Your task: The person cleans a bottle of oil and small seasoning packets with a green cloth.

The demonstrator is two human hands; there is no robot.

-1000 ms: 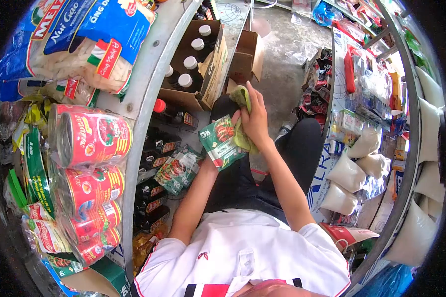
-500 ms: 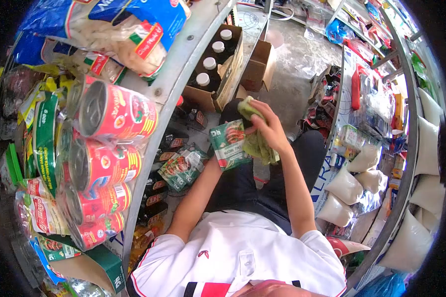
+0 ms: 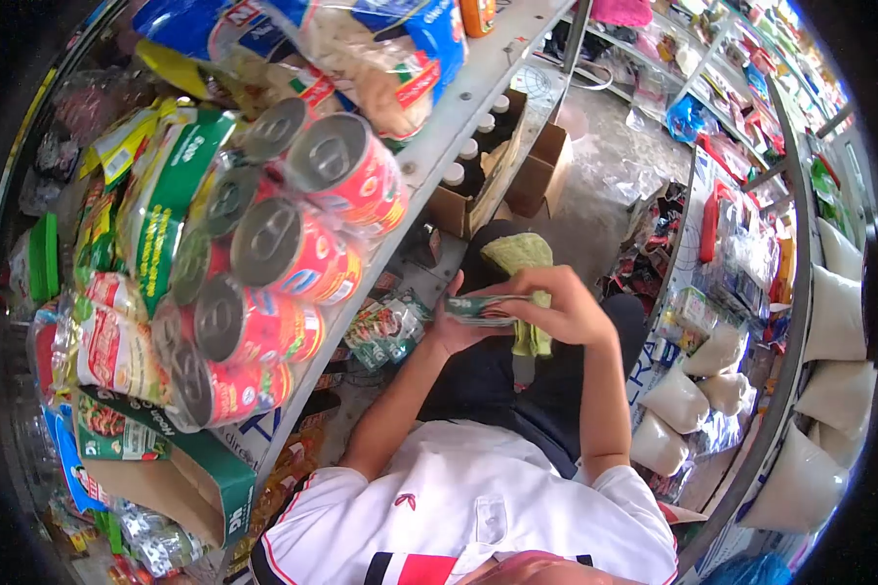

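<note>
A green packet (image 3: 478, 307) lies tilted nearly edge-on in my left hand (image 3: 451, 331), with the fingers and thumb around its left end. My right hand (image 3: 571, 307) pinches a yellow-green cloth (image 3: 519, 252), and its fingers reach to the packet's right end. The cloth spreads above the hand and hangs below it, over my dark trousers. More green packets (image 3: 385, 330) lie on the lower shelf, left of my left forearm.
Shrink-wrapped red cans (image 3: 293, 244) and bagged goods fill the left shelf, above an open green carton (image 3: 200, 487). A box of dark bottles (image 3: 473, 185) stands ahead. White-filled bags (image 3: 675, 395) sit on the right.
The packet has turned from face-up to nearly edge-on. My right hand with the cloth has moved down toward the packet. The view has shifted, so the cans appear farther right.
</note>
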